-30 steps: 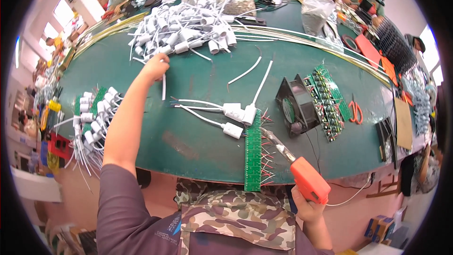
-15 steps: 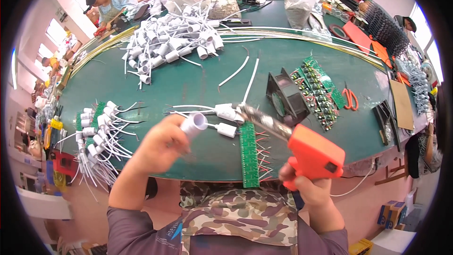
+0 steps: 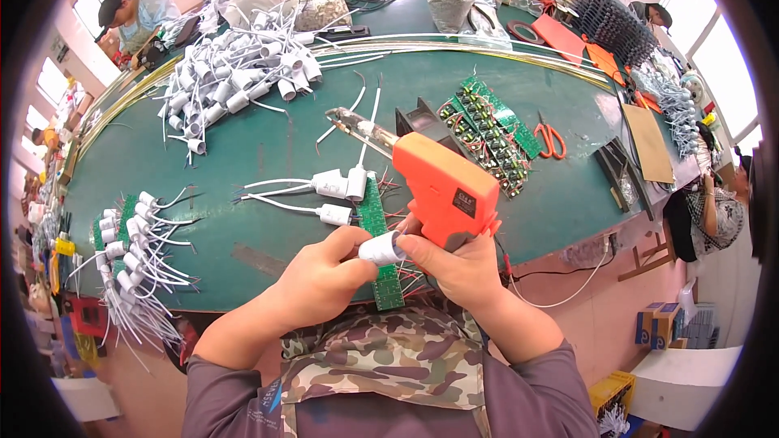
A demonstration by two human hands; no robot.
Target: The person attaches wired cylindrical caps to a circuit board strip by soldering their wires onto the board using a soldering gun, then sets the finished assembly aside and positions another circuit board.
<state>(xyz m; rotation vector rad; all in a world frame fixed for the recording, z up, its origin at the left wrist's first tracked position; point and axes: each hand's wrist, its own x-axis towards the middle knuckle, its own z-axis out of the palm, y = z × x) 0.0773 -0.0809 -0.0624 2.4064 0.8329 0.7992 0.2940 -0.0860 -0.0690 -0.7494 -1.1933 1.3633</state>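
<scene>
Apparently the cluster at lower left is already joined to boards, while the heap at upper left lies loose. Near centre, three sockets sit by the upper end of the green strip; its lower part looks unfitted. Below them, the left hand pinches a white socket, open rim toward the right hand, which grips the orange gun, thumb at that rim.

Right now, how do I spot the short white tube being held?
Find the near edge of the big green table. Below the orange pistol-shaped tool, the left hand grips the short white open-ended tube. Of many white tubes, only this one is held.
</scene>
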